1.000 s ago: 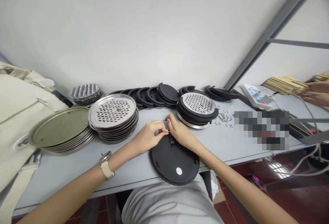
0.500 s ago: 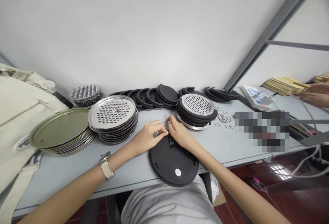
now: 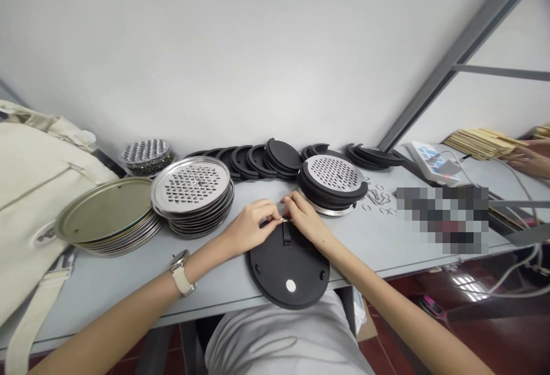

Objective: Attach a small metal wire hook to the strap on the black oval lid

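A round black plastic disc (image 3: pixel 281 274) with a white round sticker and a short strap or tab lies at the table's front edge, overhanging towards my lap. At its far rim, my left hand (image 3: pixel 253 223) pinches a small metal ring (image 3: pixel 285 219) between thumb and forefinger. My right hand (image 3: pixel 303 214) is closed on the other side of the same ring, its fingers curled at the disc's rim. Part of the ring is hidden by the fingers. Just beyond my right hand stands a stack of black holders topped by a perforated metal grater plate (image 3: pixel 335 173).
Left of me are stacked grater discs (image 3: pixel 193 186), olive round lids (image 3: pixel 107 209) and a cream bag (image 3: pixel 34 191). Black C-shaped pieces (image 3: pixel 240 163) line the wall. Loose metal rings (image 3: pixel 378 197) lie to the right. Another person's hand (image 3: pixel 530 160) is by wooden pieces (image 3: pixel 481 143).
The disc has turned slightly, so its strap and right-hand slot now show more. Both hands stay at its far rim, and more of the ring shows between them.
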A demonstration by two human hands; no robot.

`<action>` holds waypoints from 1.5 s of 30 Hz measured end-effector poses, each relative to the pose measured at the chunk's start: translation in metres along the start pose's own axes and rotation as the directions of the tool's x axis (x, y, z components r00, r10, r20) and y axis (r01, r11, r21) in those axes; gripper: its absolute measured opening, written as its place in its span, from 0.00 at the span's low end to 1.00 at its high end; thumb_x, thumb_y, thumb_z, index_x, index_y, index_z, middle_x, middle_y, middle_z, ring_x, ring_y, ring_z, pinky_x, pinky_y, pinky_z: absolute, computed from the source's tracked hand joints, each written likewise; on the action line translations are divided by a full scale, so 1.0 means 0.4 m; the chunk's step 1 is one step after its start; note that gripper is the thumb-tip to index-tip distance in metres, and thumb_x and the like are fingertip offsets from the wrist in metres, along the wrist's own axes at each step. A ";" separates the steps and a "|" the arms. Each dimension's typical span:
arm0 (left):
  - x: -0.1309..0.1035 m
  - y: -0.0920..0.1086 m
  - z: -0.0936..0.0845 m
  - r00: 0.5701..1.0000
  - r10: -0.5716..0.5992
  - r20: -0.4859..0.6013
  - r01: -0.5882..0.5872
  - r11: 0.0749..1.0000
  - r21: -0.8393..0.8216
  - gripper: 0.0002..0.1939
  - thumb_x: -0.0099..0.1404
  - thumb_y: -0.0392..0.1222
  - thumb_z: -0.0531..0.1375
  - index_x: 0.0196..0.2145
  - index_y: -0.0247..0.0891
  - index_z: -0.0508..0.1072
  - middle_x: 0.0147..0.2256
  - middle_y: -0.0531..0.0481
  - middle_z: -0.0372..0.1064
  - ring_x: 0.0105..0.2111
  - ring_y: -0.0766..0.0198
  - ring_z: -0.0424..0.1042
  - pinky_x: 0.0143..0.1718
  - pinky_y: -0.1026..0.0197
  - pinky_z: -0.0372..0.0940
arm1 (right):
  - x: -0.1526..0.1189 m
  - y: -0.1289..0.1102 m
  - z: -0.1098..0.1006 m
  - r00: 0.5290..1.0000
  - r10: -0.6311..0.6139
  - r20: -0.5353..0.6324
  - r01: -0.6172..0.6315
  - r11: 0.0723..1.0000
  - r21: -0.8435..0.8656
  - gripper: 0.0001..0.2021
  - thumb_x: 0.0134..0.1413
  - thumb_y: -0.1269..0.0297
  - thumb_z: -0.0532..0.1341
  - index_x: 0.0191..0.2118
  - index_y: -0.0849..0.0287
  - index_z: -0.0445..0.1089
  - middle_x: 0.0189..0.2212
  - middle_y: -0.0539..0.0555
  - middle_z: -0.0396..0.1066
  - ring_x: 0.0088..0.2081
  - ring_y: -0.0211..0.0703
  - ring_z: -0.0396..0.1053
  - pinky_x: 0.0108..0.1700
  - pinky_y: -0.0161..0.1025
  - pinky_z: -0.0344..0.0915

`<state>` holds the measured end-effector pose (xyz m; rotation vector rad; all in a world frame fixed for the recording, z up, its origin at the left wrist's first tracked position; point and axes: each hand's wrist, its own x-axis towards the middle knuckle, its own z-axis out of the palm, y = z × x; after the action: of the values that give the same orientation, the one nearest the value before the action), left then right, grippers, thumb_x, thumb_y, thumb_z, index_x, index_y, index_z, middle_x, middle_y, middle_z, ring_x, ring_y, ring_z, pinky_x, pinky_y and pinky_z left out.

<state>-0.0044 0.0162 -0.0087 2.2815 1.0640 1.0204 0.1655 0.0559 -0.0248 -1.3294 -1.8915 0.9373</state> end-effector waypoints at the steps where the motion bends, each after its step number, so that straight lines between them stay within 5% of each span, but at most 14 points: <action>1: 0.000 0.000 -0.002 1.000 0.002 0.005 -0.002 1.000 0.001 0.06 0.63 0.32 0.55 0.28 0.36 0.68 0.29 0.52 0.63 0.31 0.67 0.64 0.35 0.65 0.59 | -0.002 -0.003 0.000 1.000 -0.007 0.013 0.007 1.000 -0.015 0.11 0.62 0.58 0.45 0.33 0.56 0.59 0.27 0.48 0.64 0.32 0.41 0.65 0.39 0.38 0.62; 7: 0.000 0.001 -0.007 0.999 0.022 0.028 -0.023 1.000 0.011 0.05 0.65 0.34 0.55 0.30 0.37 0.68 0.31 0.51 0.64 0.33 0.65 0.65 0.38 0.63 0.61 | 0.020 -0.040 -0.011 0.993 0.054 0.109 -0.035 0.986 -0.166 0.20 0.64 0.48 0.41 0.35 0.56 0.61 0.28 0.52 0.69 0.34 0.44 0.69 0.39 0.39 0.62; 11: 0.000 -0.001 -0.006 0.999 0.027 0.031 -0.027 1.000 -0.003 0.06 0.65 0.35 0.54 0.30 0.37 0.68 0.31 0.51 0.64 0.33 0.65 0.65 0.37 0.62 0.61 | 0.043 -0.056 -0.002 0.994 -0.005 0.109 0.051 0.905 -0.423 0.18 0.66 0.54 0.41 0.41 0.60 0.62 0.31 0.57 0.71 0.36 0.46 0.71 0.37 0.37 0.60; 14: 0.000 -0.002 -0.004 0.999 0.021 0.033 -0.021 1.000 0.003 0.05 0.65 0.34 0.54 0.32 0.37 0.69 0.31 0.51 0.64 0.34 0.64 0.65 0.38 0.62 0.61 | 0.049 -0.052 0.015 0.998 0.032 0.050 -0.001 0.849 -0.528 0.17 0.67 0.56 0.39 0.44 0.60 0.59 0.30 0.58 0.72 0.33 0.46 0.72 0.34 0.37 0.58; 45: 0.001 -0.006 0.004 0.990 -0.141 0.001 0.140 0.985 -0.104 0.04 0.60 0.31 0.59 0.29 0.35 0.73 0.29 0.53 0.69 0.30 0.67 0.68 0.34 0.65 0.62 | 0.041 -0.045 0.024 0.992 -0.019 0.127 0.107 0.666 -0.738 0.13 0.68 0.61 0.38 0.46 0.62 0.54 0.34 0.62 0.71 0.35 0.53 0.74 0.29 0.38 0.59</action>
<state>-0.0042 0.0181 -0.0110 2.0902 1.1297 1.0032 0.1439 0.0654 -0.0135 -1.6537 -2.5307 0.1461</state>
